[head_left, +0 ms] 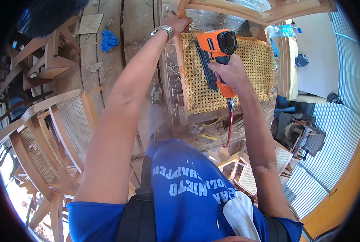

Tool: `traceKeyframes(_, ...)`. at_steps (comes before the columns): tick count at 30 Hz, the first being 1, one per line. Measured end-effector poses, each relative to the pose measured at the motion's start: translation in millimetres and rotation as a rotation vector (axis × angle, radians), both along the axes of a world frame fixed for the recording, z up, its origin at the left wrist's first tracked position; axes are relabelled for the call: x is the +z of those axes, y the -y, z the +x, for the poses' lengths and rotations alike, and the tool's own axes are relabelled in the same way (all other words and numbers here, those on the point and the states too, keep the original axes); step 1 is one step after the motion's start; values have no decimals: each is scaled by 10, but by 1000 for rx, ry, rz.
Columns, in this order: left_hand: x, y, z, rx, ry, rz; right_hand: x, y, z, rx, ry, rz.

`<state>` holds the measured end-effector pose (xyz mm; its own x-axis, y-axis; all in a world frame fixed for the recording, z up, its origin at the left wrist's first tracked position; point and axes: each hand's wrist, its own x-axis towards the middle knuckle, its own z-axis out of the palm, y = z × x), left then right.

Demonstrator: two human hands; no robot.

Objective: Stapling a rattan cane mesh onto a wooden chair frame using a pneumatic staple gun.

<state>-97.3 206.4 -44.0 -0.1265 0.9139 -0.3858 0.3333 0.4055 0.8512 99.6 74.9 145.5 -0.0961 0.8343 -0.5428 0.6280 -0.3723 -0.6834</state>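
Observation:
My right hand (231, 72) is closed round the grip of an orange and black air nail gun (216, 42). A red air hose (230, 129) hangs from the metal fitting at its handle end. The gun is over a woven cane panel (248, 72), its long black magazine lying along the panel's left part; whether its tip touches anything is hidden. My left hand (177, 23), with a metal watch at the wrist, grips the wooden chair frame (182, 60) near the panel's far left corner. The fingers' undersides are out of sight.
Cane-backed chairs (47, 141) stand at the left, and more wooden frames lie low right. A water bottle (285, 30) is at the far right. A blue crumpled bag (109, 40) lies on the plank floor (139, 24) among shavings. Yellow-handled pliers (208, 136) sit below the panel.

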Motion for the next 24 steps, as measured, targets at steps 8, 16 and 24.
traceKeyframes(8, -105, -39, 71, 50, -48, 48, -15, -47, -4, -28, 5, -48)
traceKeyframes(16, -157, -46, 128, 50, -25, 54, -16, -64, -53, -41, 65, -79)
traceKeyframes(24, -489, -183, -82, -76, 110, -62, -51, -90, -204, 33, 246, 43)
